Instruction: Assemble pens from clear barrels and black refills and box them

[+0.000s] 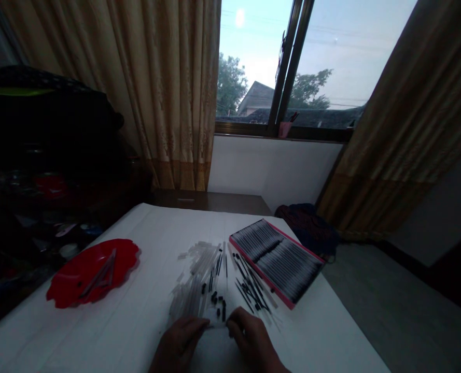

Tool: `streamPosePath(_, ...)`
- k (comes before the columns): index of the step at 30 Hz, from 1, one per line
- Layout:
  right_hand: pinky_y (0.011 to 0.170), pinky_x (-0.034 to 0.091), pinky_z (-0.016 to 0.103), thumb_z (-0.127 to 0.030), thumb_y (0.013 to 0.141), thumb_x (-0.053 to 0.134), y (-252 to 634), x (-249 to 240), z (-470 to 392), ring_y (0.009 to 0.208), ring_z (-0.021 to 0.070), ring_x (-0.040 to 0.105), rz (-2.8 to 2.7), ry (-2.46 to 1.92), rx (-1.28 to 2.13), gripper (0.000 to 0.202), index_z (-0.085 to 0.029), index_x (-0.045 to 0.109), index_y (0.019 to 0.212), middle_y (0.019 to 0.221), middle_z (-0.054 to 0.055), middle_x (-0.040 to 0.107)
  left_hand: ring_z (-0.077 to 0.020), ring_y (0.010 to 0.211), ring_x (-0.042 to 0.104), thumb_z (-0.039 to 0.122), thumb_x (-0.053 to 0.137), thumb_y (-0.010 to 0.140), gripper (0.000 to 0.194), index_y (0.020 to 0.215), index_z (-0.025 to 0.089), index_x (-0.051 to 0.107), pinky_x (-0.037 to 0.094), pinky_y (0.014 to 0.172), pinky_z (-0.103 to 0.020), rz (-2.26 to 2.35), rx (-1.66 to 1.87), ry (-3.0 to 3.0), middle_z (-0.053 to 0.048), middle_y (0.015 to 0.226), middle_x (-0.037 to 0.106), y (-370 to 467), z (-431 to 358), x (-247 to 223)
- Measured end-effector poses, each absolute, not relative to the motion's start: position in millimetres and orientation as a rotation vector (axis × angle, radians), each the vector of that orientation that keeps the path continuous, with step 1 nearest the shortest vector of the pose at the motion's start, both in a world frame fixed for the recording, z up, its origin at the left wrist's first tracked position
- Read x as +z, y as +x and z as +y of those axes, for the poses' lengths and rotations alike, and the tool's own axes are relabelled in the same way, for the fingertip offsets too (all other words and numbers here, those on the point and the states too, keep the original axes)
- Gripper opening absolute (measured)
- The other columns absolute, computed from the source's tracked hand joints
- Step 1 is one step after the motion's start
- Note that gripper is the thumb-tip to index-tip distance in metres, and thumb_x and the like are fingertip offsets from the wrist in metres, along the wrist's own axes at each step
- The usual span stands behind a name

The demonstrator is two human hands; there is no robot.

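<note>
My left hand (179,342) is closed at the table's near side, its fingertips pinching one end of a thin pen-like piece (218,327). Opposite it, my right hand (252,338) pinches the other end. Small black caps (217,299) lie just beyond my fingers. Clear tubes (193,295) are heaped to the left, and dark thin refills (251,285) are scattered to the right. Behind them a pink-edged box (277,258) holds rows of dark-and-clear pens, set at an angle. The held piece is blurred and dim.
A red scalloped dish (94,272) with clear pieces in it stands on the white table (148,233) at the left. Dark cloth (308,225) lies past the table's back right corner. A pink cup (284,129) stands on the windowsill, between curtains.
</note>
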State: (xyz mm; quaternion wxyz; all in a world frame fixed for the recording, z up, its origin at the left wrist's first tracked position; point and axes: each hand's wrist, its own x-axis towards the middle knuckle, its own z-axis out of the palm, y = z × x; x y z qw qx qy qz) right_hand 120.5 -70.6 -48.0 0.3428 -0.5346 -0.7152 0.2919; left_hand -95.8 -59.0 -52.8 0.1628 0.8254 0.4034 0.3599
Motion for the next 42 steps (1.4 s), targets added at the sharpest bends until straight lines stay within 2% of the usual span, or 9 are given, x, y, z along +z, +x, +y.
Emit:
streamPosePath(4, 0.054, 0.037, 0.022, -0.037, 0.089, 0.034, 118.9, -55.2, -67.2, 0.055, 0.013, 0.057, -1.869, -1.53, 0.796, 0.035, -0.02, 0.05, 0.062, 0.057, 0.001, 0.061, -0.0127, 0.082, 0.07, 0.034, 0.044, 0.091, 0.028, 0.105, 0.029, 0.067, 0.055, 0.074, -0.018, 1.133, 1.012, 2.371, -0.002, 0.091, 0.074, -96.9, -59.8, -56.8)
streamPosePath(6, 0.054, 0.037, 0.022, -0.038, 0.09, 0.031, 119.1, -56.1, -67.1, 0.054, 0.0127, 0.057, -1.861, -1.554, 0.834, 0.039, -0.02, 0.051, 0.062, 0.057, 0.001, 0.061, -0.0132, 0.084, 0.07, 0.034, 0.044, 0.091, 0.027, 0.105, 0.028, 0.067, 0.055, 0.074, -0.018, 1.141, 1.024, 2.376, -0.003, 0.092, 0.074, -96.7, -59.9, -58.5)
streamPosePath(10, 0.058, 0.04, 0.021, -0.035, 0.089, 0.037, 122.7, -53.1, -70.4, 0.063, 0.0129, 0.058, -1.847, -1.408, 0.885, 0.023, -0.02, 0.054, 0.092, 0.072, 0.001, 0.065, -0.0131, 0.08, 0.07, 0.035, 0.044, 0.091, 0.027, 0.103, 0.029, 0.068, 0.056, 0.072, -0.019, 1.177, 1.077, 2.334, -0.002, 0.09, 0.074, -95.3, -61.0, -55.6)
streamPosePath(12, 0.062, 0.041, 0.022, -0.031, 0.086, 0.043, 124.3, -52.0, -72.3, 0.069, 0.0135, 0.058, -1.852, -1.338, 0.849, 0.017, -0.021, 0.052, 0.097, 0.081, 0.002, 0.065, -0.0132, 0.08, 0.071, 0.036, 0.044, 0.091, 0.027, 0.102, 0.029, 0.068, 0.057, 0.071, -0.019, 1.173, 1.092, 2.339, -0.002, 0.09, 0.075, -94.9, -61.8, -52.4)
streamPosePath(16, 0.064, 0.041, 0.022, -0.026, 0.084, 0.045, 124.4, -50.9, -74.3, 0.07, 0.0142, 0.057, -1.858, -1.316, 0.804, 0.009, -0.021, 0.052, 0.085, 0.079, 0.002, 0.063, -0.0134, 0.08, 0.071, 0.036, 0.045, 0.091, 0.027, 0.103, 0.029, 0.068, 0.057, 0.071, -0.019, 1.165, 1.121, 2.369, -0.002, 0.09, 0.075, -95.5, -62.7, -51.1)
streamPosePath(27, 0.054, 0.035, 0.021, -0.026, 0.085, 0.04, 116.8, -69.5, -65.7, 0.057, 0.0145, 0.057, -1.943, -1.58, 0.687, 0.01, -0.024, 0.05, 0.084, 0.064, -0.001, 0.062, -0.0129, 0.083, 0.07, 0.034, 0.042, 0.092, 0.03, 0.108, 0.027, 0.065, 0.056, 0.074, -0.018, 1.181, 1.133, 2.453, -0.002, 0.093, 0.074, -97.7, -64.6, -58.6)
streamPosePath(35, 0.051, 0.03, 0.022, -0.042, 0.093, 0.023, 114.7, -73.9, -65.7, 0.052, 0.0129, 0.054, -1.995, -1.467, 0.615, 0.036, -0.023, 0.047, 0.072, 0.058, -0.001, 0.057, -0.0148, 0.081, 0.07, 0.033, 0.042, 0.091, 0.029, 0.107, 0.027, 0.066, 0.057, 0.073, -0.021, 1.228, 1.128, 2.568, -0.004, 0.091, 0.074, -98.7, -66.7, -56.6)
streamPosePath(39, 0.051, 0.03, 0.023, -0.041, 0.092, 0.022, 115.5, -71.1, -63.3, 0.052, 0.013, 0.053, -2.024, -1.48, 0.578, 0.042, -0.021, 0.048, 0.065, 0.056, 0.001, 0.057, -0.0142, 0.083, 0.07, 0.032, 0.042, 0.092, 0.028, 0.106, 0.028, 0.066, 0.056, 0.074, -0.02, 1.227, 1.105, 2.575, -0.004, 0.091, 0.074, -98.3, -66.3, -59.0)
streamPosePath(42, 0.051, 0.032, 0.022, -0.037, 0.092, 0.024, 117.5, -64.0, -63.0, 0.051, 0.0125, 0.054, -1.991, -1.494, 0.695, 0.042, -0.021, 0.048, 0.062, 0.054, 0.0, 0.057, -0.0144, 0.083, 0.07, 0.032, 0.042, 0.092, 0.029, 0.106, 0.027, 0.066, 0.056, 0.074, -0.02, 1.211, 1.123, 2.597, -0.004, 0.091, 0.074, -97.9, -66.7, -56.2)
